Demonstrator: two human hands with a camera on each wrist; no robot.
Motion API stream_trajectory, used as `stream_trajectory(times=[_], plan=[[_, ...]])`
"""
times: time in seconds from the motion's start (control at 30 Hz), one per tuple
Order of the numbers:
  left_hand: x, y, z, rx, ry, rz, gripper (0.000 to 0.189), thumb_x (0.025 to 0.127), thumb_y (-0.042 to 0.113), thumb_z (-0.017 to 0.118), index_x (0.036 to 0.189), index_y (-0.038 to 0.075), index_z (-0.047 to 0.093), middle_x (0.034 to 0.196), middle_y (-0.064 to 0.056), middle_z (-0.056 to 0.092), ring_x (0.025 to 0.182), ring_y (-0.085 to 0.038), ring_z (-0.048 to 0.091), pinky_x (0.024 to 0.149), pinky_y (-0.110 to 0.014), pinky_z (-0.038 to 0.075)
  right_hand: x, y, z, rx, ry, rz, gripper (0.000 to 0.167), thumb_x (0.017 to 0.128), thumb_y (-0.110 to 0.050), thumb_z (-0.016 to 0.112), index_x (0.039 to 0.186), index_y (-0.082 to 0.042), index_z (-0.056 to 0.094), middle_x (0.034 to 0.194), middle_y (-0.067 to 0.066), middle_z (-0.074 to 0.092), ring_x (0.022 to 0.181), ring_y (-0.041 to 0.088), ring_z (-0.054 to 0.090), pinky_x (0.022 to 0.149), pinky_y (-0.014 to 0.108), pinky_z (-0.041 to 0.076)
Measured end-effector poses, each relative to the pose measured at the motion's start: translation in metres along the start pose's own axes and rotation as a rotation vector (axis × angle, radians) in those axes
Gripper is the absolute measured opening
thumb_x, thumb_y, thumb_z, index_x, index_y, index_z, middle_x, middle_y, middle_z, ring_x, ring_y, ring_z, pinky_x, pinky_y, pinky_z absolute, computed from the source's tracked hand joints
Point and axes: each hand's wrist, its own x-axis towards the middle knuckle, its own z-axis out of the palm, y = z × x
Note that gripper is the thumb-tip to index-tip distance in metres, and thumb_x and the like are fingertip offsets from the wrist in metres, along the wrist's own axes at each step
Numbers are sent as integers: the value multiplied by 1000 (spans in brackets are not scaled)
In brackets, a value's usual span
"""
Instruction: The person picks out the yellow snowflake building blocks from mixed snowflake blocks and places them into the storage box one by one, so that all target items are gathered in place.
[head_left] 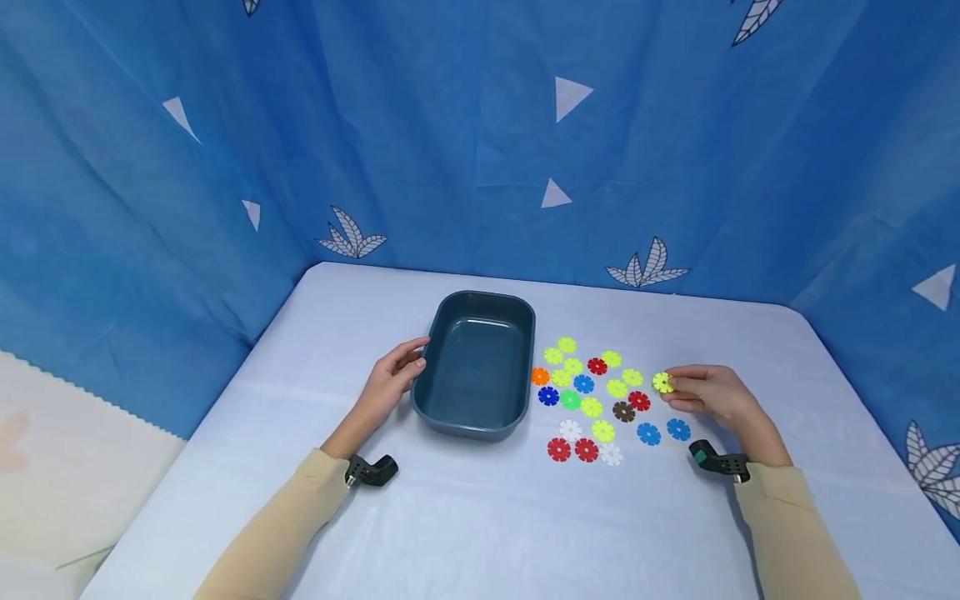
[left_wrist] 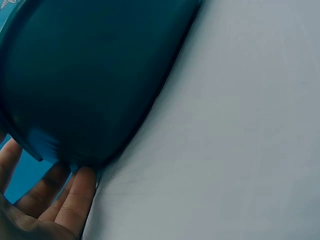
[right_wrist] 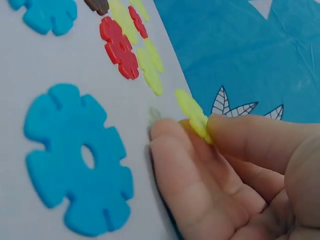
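Between thumb and fingers, my right hand (head_left: 711,392) pinches a yellow notched plastic disc (right_wrist: 192,112), seen nearly edge-on in the right wrist view. My left hand (head_left: 392,377) touches the left side of a dark teal plastic tub (head_left: 480,367), its fingers (left_wrist: 77,200) fairly straight against the outer wall. The tub's inside shows nothing in it. To its right lie several flat notched discs: yellow, a red one (head_left: 587,451), white, an orange one (head_left: 540,377), green, brown and blue. A light blue disc (right_wrist: 80,160) lies nearest my right hand.
A white cloth covers the table (head_left: 465,525). Blue patterned curtain (head_left: 480,150) hangs behind and along both sides. Black wrist cameras sit on both forearms, the left one (head_left: 372,472) near the tub's front and the right one (head_left: 716,460) beside the light blue discs.
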Motion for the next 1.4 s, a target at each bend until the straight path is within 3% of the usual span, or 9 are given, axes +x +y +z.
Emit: stream_trajectory(times=[0.17,0.53,0.6,0.73,0.83,0.97,1.17,1.4], plan=[[0,2,-1,-14,9,13,46,105,28,57,149,17,52,145,-17,58,125,-28,57,89,-26,55,2,3,-2,135,-54,18,48,102,-10,61,143,10,48,88,-12,71,81,8,76,77,25,61],[-2,1,-3,-19,9,20,46,106,27,56,150,15,51,146,-18,56,128,-31,57,92,-30,57,0,-9,9,266,-101,-3,48,100,-6,62,145,6,48,93,-13,72,86,8,77,81,27,61],[-2,1,-3,-18,10,17,46,106,27,56,150,16,51,147,-18,56,129,-32,57,92,-31,57,0,-12,12,290,-111,-17,42,100,-5,62,140,2,54,94,-13,72,87,8,76,82,27,61],[-1,2,-2,-20,14,6,46,105,27,56,150,17,51,148,-16,56,129,-31,57,92,-31,57,-2,-18,17,348,-139,-45,21,99,-5,64,116,-16,69,97,-12,73,89,9,76,81,26,61],[-1,4,-1,-19,15,6,46,105,26,56,149,16,51,148,-17,56,128,-31,57,91,-29,56,-3,-21,21,417,-174,-67,24,100,-4,62,102,-25,73,99,-10,73,89,10,76,81,26,61],[0,3,0,-19,14,9,45,105,24,56,149,15,52,145,-19,57,124,-30,58,87,-24,54,-4,-26,30,492,-213,-89,30,101,-1,59,100,-26,75,101,-7,73,89,12,77,79,25,61],[0,3,0,-13,19,14,46,105,25,57,149,14,52,144,-19,58,120,-25,59,84,-21,53,-6,-33,47,482,-250,-122,28,101,0,58,107,-21,75,103,-7,72,89,13,77,78,25,61],[1,3,1,-21,17,11,44,104,24,58,148,16,53,143,-17,59,119,-24,59,86,-25,54,-7,-44,65,439,-285,-136,27,102,-2,58,103,-23,75,100,-6,73,88,11,77,77,23,61]])
